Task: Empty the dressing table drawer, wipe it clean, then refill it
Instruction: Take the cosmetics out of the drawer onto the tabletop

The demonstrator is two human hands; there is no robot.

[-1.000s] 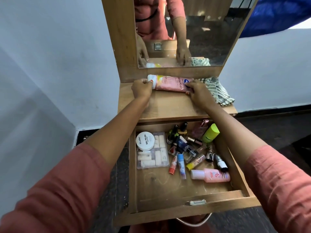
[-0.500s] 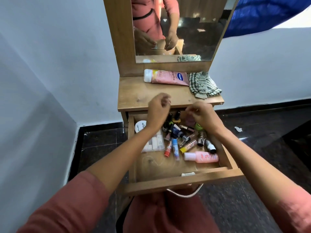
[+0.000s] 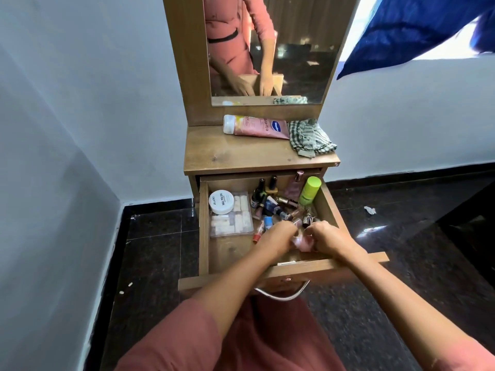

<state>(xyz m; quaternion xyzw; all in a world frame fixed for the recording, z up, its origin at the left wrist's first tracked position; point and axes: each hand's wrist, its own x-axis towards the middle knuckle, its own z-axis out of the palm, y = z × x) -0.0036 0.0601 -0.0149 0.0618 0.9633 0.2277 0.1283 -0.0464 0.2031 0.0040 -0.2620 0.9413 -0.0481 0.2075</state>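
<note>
The wooden drawer (image 3: 204, 236) stands pulled out below the dressing table top (image 3: 241, 156). Inside lie a white nail polish remover jar (image 3: 221, 201), a clear plastic box (image 3: 233, 220), a green-capped bottle (image 3: 309, 190) and several nail polish bottles (image 3: 270, 202). Both hands are down in the drawer's front right part. My left hand (image 3: 276, 238) and my right hand (image 3: 328, 238) curl round a small pink bottle (image 3: 302, 242) between them. A pink lotion tube (image 3: 257, 127) lies on the table top by the mirror.
A checked cloth (image 3: 308, 136) lies crumpled at the table top's right end. The mirror (image 3: 294, 49) rises behind it. White walls close in on the left and back. Dark tiled floor (image 3: 375, 303) surrounds the table, with a scrap of paper (image 3: 370, 209) on it.
My hands left the lotion tube on the table top, came down into the drawer and closed on the pink bottle. The camera has drawn back from the table.
</note>
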